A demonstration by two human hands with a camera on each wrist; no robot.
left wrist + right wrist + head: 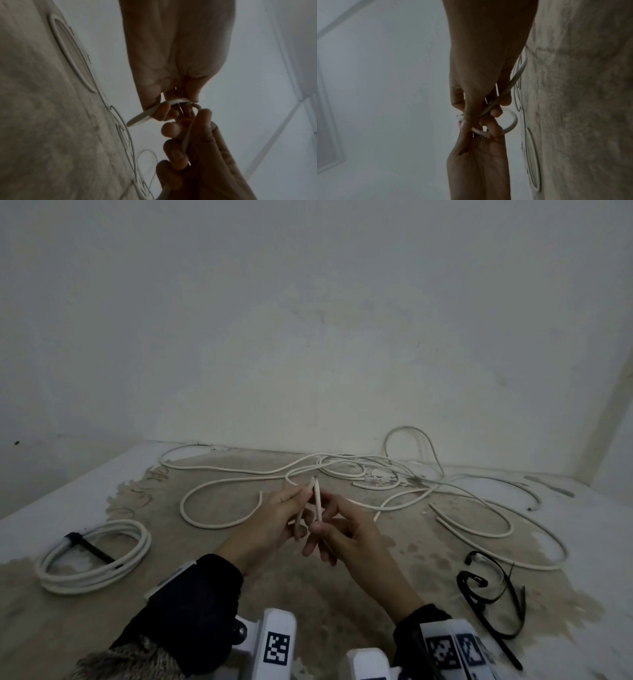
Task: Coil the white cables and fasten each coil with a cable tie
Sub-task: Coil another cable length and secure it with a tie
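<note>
Both hands meet above the middle of the stained table. My left hand (298, 497) pinches a white cable (318, 501) near its end, and my right hand (323, 530) grips the same cable just beside it. Between them the cable is bent into a small tight loop (511, 124). In the left wrist view the left hand (164, 108) holds the cable's free end (142, 117) while the right hand (202, 135) curls round the strand below. A finished white coil (130, 542) with a black cable tie (92, 549) lies at the left. Loose black cable ties (489, 594) lie at the right.
Several loose white cables (376, 470) sprawl in a tangle across the back and right of the table (308, 594), one loop (219, 523) reaching left of the hands. A pale wall (308, 337) rises directly behind the table's far edge.
</note>
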